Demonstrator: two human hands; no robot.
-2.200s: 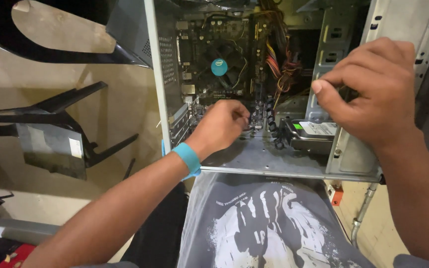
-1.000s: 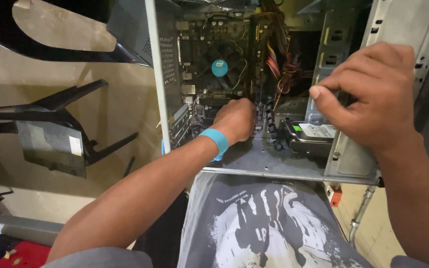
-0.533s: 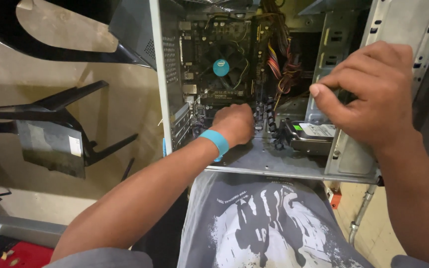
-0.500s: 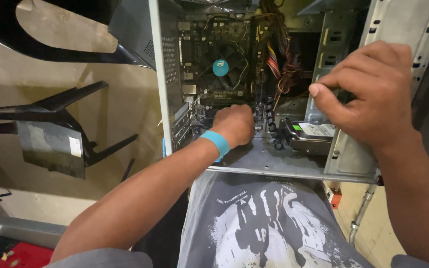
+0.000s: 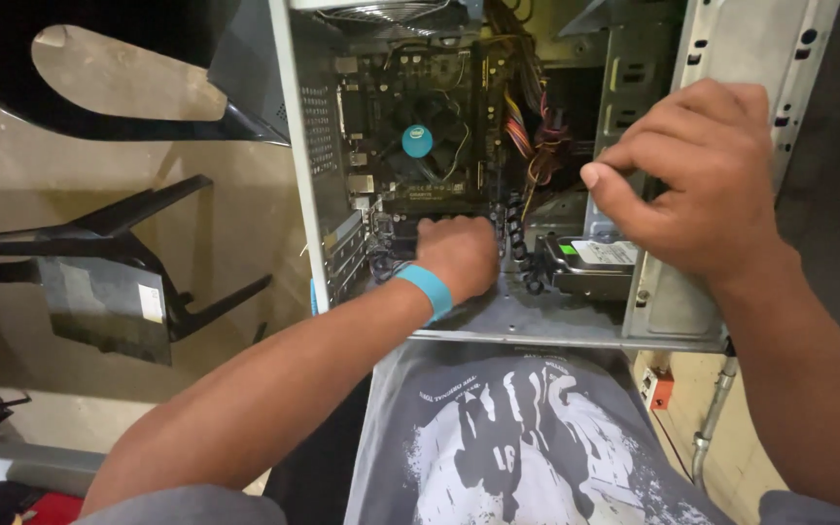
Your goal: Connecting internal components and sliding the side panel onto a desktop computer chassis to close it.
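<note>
- One open computer case [image 5: 498, 321]: bare metal shell, side panel off, lying in front of you just above your lap, its inside facing the camera.
- Motherboard [image 5: 420, 126]: dark board on the case's back wall, a round blue-capped cooler [image 5: 417, 141] at its middle; a bundle of coloured cables [image 5: 527, 136] hangs to its right.
- Your left hand [image 5: 454, 255]: reaches inside the case at the board's lower edge, knuckles up, fingers curled under; you cannot tell what they grip, since the fingertips are hidden. A blue wristband [image 5: 427, 289] sits on that wrist.
- Your right hand [image 5: 697, 180]: rests on the drive cage [image 5: 668, 301] at the case's right side, thumb and forefinger pinched narrow; anything between them is too small to see.
- Hard drive [image 5: 590, 262]: grey, white label up, lying low in the case between your two hands, just beside the cage.
- Grey printed shirt [image 5: 527, 437]: below the case's near edge.
- Black stand [image 5: 99, 262]: angular legs, on the pale floor [image 5: 12, 136], well left of the case.
- Orange box [image 5: 656, 387]: small, on the floor under the case's right corner, next to a grey pipe [image 5: 710, 428].
</note>
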